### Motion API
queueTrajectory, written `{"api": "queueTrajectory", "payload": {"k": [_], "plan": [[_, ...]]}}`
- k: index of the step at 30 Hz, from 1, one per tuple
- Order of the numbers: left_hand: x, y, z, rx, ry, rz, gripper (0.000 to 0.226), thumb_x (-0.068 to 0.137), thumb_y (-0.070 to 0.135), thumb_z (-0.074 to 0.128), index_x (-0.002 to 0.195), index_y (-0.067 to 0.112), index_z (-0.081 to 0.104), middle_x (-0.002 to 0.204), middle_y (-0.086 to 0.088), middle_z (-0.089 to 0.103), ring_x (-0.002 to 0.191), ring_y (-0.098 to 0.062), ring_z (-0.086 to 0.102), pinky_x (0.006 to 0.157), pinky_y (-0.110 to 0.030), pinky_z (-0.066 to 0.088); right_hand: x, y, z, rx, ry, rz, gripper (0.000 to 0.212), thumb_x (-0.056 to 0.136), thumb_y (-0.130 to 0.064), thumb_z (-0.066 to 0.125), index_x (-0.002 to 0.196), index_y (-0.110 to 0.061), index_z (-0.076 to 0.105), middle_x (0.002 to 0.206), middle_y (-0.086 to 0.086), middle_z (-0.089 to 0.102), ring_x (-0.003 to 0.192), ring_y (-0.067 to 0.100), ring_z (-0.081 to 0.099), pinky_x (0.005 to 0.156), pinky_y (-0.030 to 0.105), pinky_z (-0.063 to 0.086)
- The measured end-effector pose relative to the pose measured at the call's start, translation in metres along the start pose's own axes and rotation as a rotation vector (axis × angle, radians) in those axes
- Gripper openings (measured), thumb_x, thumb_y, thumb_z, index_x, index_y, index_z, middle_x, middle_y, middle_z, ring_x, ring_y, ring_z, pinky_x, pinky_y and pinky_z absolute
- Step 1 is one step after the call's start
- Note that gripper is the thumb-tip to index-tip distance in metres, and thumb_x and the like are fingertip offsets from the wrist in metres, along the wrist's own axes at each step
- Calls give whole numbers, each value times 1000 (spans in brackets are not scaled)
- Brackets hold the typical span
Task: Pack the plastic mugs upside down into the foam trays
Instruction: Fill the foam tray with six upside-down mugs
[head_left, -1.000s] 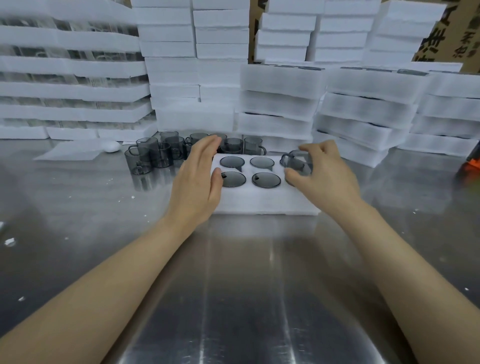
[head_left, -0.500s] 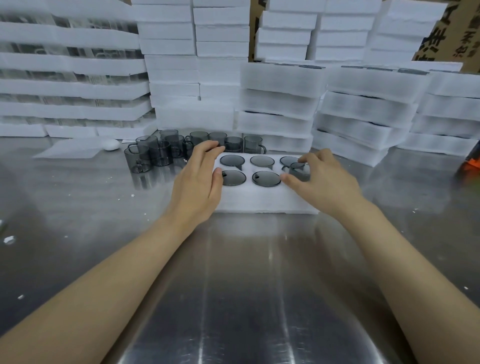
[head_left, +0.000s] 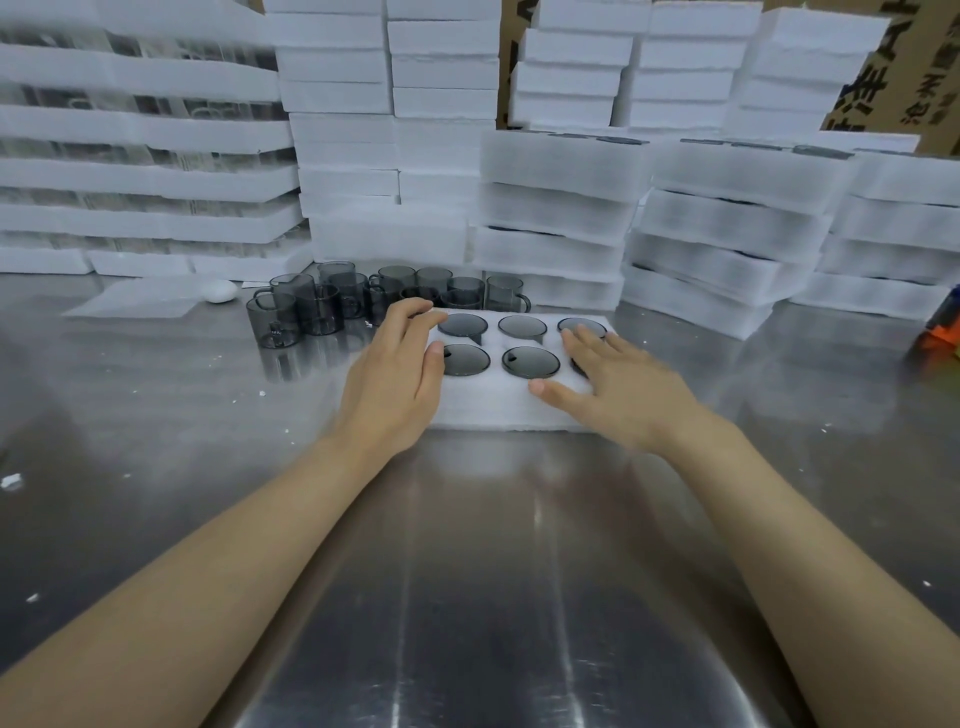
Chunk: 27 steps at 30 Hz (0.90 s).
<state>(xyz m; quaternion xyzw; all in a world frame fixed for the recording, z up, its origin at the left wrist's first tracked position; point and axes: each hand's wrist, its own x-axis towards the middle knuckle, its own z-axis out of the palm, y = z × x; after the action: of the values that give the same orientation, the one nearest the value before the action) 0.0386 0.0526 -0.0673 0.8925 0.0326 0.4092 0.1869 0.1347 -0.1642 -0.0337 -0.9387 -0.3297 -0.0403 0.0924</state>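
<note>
Stainless-steel table (head_left: 467, 571) carried one white foam tray (head_left: 498, 405) at its centre, directly ahead of the person. Six inverted grey plastic mugs (head_left: 531, 362) sat in the tray pockets in two rows of three, with the round bases facing up. Five bases were plainly visible; the near-right one was mostly covered.

Left hand (head_left: 400, 374) rested on the left end of the tray, fingers held together and lightly bent, with the thumb beside the near-left base. It held nothing. Right hand (head_left: 618, 384) lay flat on the right end, fingers straight and slightly spread, with the fingertips reaching the far-right base.

Loose upright mugs (head_left: 319, 312) stood in a cluster just behind and to the left of the tray. There were roughly a dozen, but overlap prevented an exact count. One thin foam sheet (head_left: 140, 299) and one white egg-shaped object (head_left: 219, 291) lay further left. Stacks of foam trays (head_left: 556, 208) lined the far edge of the table, with one printed cardboard box (head_left: 924, 67) behind them.
</note>
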Motion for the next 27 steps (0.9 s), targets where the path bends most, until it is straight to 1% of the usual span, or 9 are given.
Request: {"api": "queueTrajectory", "payload": {"k": [3,6,11,14,17,20,22,24,27], "plan": [[0,-1,0,-24,-2,-34,34,101,19,38,131,12,51,140,3,40,116,-15,50,85,-36,47,-5,-9,-2,126,292,-83,61,81,-65,55,129,-27,48,133,-9,44,121,12,44,91,30,37],[0,-1,2,-53,-5,-97,34,102,22,35,131,12,51,141,4,38,115,-14,48,86,-34,45,-8,-21,-7,115,473,-238,35,79,-45,66,107,-26,56,105,-9,49,100,16,48,76,30,39],[0,-3,4,-33,-31,-205,38,103,31,30,131,13,48,135,4,39,105,-18,51,78,-32,39,-9,-33,3,-218,188,-282,51,85,-46,59,132,-30,47,117,-7,51,118,22,36,94,33,31],[-1,-2,3,-3,-59,-162,41,103,35,26,132,15,47,134,3,39,102,-19,52,74,-31,36,-8,-35,-5,-134,187,-195,32,86,-49,58,109,-27,60,96,-5,56,116,24,41,82,34,34],[-2,1,0,1,-87,-107,45,103,37,23,133,15,46,134,2,40,101,-21,54,74,-32,38,-12,-29,-14,-152,142,-101,23,82,-51,59,80,-28,54,75,-10,45,100,24,52,66,31,31],[-3,0,0,12,-116,-118,51,101,42,19,136,15,44,136,3,39,101,-19,54,75,-32,38,-12,-7,-22,-195,117,52,14,82,-43,59,83,-29,58,92,-5,56,102,26,55,70,32,37],[-3,-2,0,2,-123,-153,50,102,41,20,136,15,44,137,4,39,103,-19,53,76,-32,37,-7,14,-25,-213,134,161,11,83,-37,59,92,-33,64,107,-2,62,105,27,56,81,34,42],[-4,-5,1,-16,-126,-186,49,102,41,19,136,16,43,136,4,39,105,-19,53,78,-32,36,-1,33,-20,-220,196,272,22,86,-33,59,106,-34,66,108,4,65,107,29,55,90,37,41],[-4,-6,1,-30,-136,-211,49,102,43,17,133,18,44,133,5,40,102,-18,52,77,-31,34,10,53,0,-243,360,300,24,90,-30,58,113,-25,65,104,11,66,111,31,48,89,42,32]]}}
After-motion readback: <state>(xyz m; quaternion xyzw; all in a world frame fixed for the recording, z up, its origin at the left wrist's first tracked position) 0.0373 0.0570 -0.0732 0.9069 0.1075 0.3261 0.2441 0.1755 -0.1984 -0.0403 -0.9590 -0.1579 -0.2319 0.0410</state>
